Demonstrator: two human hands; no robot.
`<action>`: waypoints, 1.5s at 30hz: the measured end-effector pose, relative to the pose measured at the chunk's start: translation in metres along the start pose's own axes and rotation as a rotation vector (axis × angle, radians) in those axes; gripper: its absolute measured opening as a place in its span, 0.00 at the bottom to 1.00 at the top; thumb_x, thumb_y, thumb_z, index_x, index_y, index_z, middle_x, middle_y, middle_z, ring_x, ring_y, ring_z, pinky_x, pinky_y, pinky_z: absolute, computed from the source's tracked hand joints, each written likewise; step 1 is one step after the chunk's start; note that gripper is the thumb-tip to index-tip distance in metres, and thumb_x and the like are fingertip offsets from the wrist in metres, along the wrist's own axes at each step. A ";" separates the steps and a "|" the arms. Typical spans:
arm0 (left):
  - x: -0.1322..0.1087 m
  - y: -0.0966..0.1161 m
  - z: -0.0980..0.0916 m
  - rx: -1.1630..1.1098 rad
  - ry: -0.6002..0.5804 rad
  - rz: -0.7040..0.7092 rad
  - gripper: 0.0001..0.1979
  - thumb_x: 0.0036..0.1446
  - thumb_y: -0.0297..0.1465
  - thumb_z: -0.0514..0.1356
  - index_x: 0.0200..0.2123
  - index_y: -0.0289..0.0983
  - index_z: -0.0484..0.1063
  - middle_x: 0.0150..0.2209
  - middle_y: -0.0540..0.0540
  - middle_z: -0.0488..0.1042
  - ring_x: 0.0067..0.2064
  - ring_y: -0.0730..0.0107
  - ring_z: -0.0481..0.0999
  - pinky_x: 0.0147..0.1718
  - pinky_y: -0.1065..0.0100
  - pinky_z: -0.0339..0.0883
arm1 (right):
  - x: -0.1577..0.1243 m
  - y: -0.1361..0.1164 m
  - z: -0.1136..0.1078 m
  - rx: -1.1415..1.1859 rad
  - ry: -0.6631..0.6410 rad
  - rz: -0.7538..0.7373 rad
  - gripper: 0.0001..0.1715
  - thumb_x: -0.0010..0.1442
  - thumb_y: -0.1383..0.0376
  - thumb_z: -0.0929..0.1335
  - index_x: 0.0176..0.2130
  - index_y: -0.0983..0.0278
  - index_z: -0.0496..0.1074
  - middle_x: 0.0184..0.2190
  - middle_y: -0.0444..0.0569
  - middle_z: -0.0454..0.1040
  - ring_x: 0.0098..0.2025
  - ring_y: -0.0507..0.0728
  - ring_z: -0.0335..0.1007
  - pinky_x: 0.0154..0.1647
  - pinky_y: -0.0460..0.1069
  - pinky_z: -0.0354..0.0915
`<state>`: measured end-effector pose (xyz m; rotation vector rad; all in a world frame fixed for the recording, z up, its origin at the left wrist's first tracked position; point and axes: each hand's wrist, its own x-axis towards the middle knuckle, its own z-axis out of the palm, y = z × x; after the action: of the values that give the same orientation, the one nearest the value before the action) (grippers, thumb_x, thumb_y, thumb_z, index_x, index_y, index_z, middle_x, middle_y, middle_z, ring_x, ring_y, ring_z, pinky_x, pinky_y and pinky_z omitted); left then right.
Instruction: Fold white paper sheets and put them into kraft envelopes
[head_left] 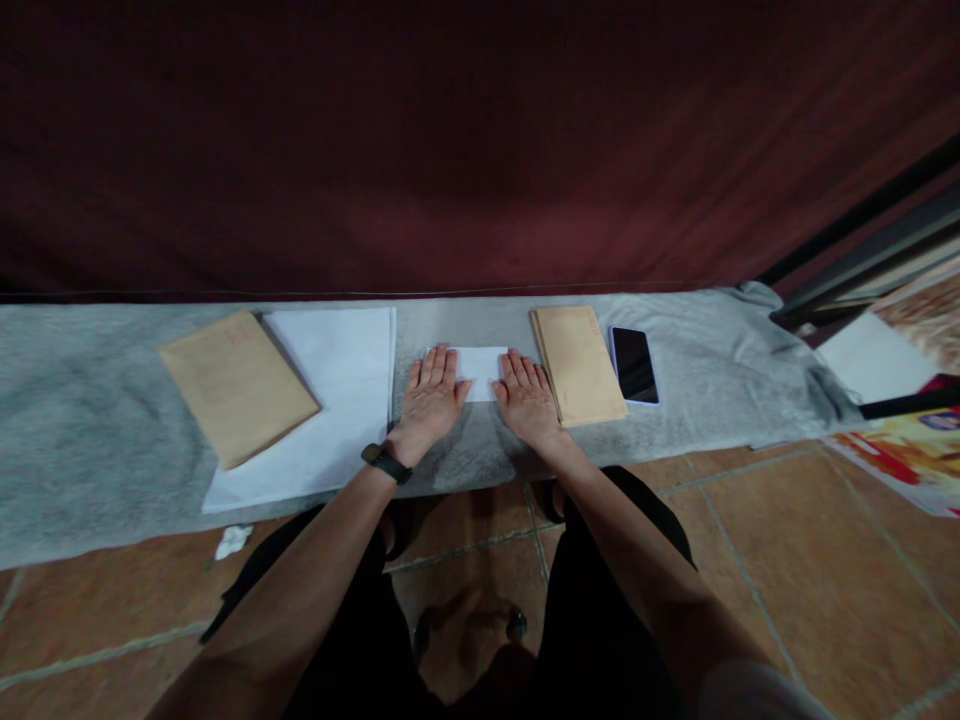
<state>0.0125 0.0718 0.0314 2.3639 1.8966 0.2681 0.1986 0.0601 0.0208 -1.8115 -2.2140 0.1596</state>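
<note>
A narrow white strip of folded paper [481,374] lies crosswise on the grey cloth in front of me. My left hand [433,393] presses flat on its left end, fingers stretched out. On the right end rests my right hand [525,395], also flat, its outer side close to a stack of brown envelopes [581,365]. Both palms face down, and parts of the strip are hidden beneath them. To the left of my left hand are large white sheets of paper [345,370], partly covered by another pile of brown envelopes [240,385].
A phone [634,365] with a dark screen lies right of the right envelope stack. The grey cloth [712,350] covers a long narrow surface, with a dark red curtain [480,150] behind it. A crumpled white tissue [233,541] is on the tiled floor [787,540].
</note>
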 end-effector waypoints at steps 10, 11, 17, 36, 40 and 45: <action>-0.004 0.001 -0.007 0.046 -0.042 -0.035 0.34 0.71 0.41 0.42 0.72 0.26 0.48 0.74 0.34 0.48 0.75 0.53 0.45 0.71 0.51 0.41 | -0.004 0.002 -0.008 -0.008 -0.019 0.028 0.33 0.74 0.59 0.56 0.71 0.72 0.54 0.73 0.57 0.53 0.72 0.67 0.51 0.72 0.61 0.49; -0.005 0.000 -0.006 0.041 -0.038 -0.034 0.34 0.71 0.40 0.42 0.72 0.25 0.48 0.74 0.33 0.48 0.75 0.53 0.45 0.71 0.51 0.41 | -0.004 0.003 -0.009 -0.006 -0.018 0.028 0.33 0.74 0.59 0.57 0.71 0.72 0.55 0.73 0.58 0.53 0.72 0.67 0.51 0.72 0.61 0.49; -0.006 -0.004 -0.004 0.005 -0.015 -0.030 0.33 0.71 0.39 0.42 0.71 0.24 0.50 0.73 0.31 0.49 0.75 0.52 0.47 0.71 0.50 0.43 | -0.006 0.005 -0.008 0.025 -0.014 0.026 0.32 0.73 0.61 0.57 0.70 0.75 0.57 0.72 0.61 0.55 0.71 0.68 0.53 0.71 0.62 0.50; -0.012 0.002 -0.002 0.010 0.054 -0.019 0.31 0.70 0.35 0.45 0.71 0.26 0.53 0.72 0.31 0.52 0.74 0.51 0.49 0.71 0.48 0.44 | -0.006 0.000 -0.030 0.145 0.000 0.107 0.15 0.68 0.64 0.64 0.49 0.65 0.75 0.47 0.58 0.74 0.52 0.63 0.70 0.58 0.56 0.66; -0.012 0.003 -0.003 0.023 0.053 0.000 0.30 0.70 0.34 0.44 0.70 0.28 0.55 0.72 0.34 0.54 0.74 0.52 0.50 0.71 0.49 0.45 | 0.001 0.008 -0.024 0.362 -0.008 0.190 0.09 0.65 0.66 0.66 0.43 0.62 0.76 0.42 0.52 0.75 0.45 0.59 0.74 0.52 0.53 0.69; -0.014 0.009 -0.010 0.014 0.017 0.019 0.29 0.71 0.37 0.43 0.70 0.29 0.57 0.72 0.33 0.54 0.73 0.52 0.52 0.70 0.49 0.47 | 0.008 0.009 -0.010 0.873 -0.006 0.293 0.09 0.61 0.66 0.67 0.43 0.60 0.73 0.39 0.45 0.77 0.38 0.54 0.75 0.44 0.50 0.72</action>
<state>0.0167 0.0560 0.0414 2.3972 1.8901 0.2787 0.2087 0.0692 0.0288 -1.5624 -1.4677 1.0052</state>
